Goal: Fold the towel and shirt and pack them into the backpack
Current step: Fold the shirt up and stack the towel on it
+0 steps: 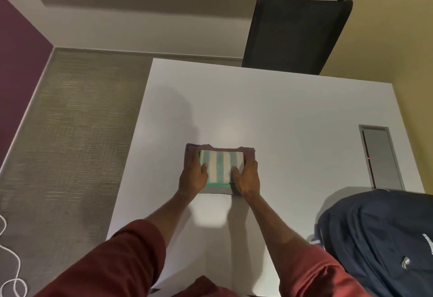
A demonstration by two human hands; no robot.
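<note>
Worktop [293, 113]: smooth matte white, square-cornered, with a soft glare patch near the middle.

Towel [221, 165]: folded into a thick rectangular pad of soft pile, with broad mint-green and cream stripes running away from the viewer and a solid green band along the near hem. It sits squarely on the shirt [191, 150], which is also folded flat. The shirt is a dull mauve-grey, smoother cloth, and it shows as a margin past the towel's far and left edges. The stack is mid-worktop. Whether it rests there or is slightly raised, cannot tell.

Left grip [193, 174]: a bare hand on the stack's left side, thumb pressed onto the towel's top, fingers reaching forward along the shirt's left margin. Right grip [248, 177]: mirrored on the right side, thumb on the towel, fingers curled over the far right corner. Both clasp the stack between them. Dark red sleeves [121, 257] are pushed up to the elbows.

Backpack [379, 238]: navy woven fabric, rounded and slumped, on the worktop's near right corner, well apart from the stack. One metal zip pull is visible. Contents are not visible, and whether it is open or closed cannot be told.

Grey rectangular hatch [379, 156] is set into the worktop on the right. A black mesh-backed chair [295, 34] stands at the far edge. Ribbed grey-olive carpet [77, 120] lies to the left, with a looped white cord [14, 261] on it.
</note>
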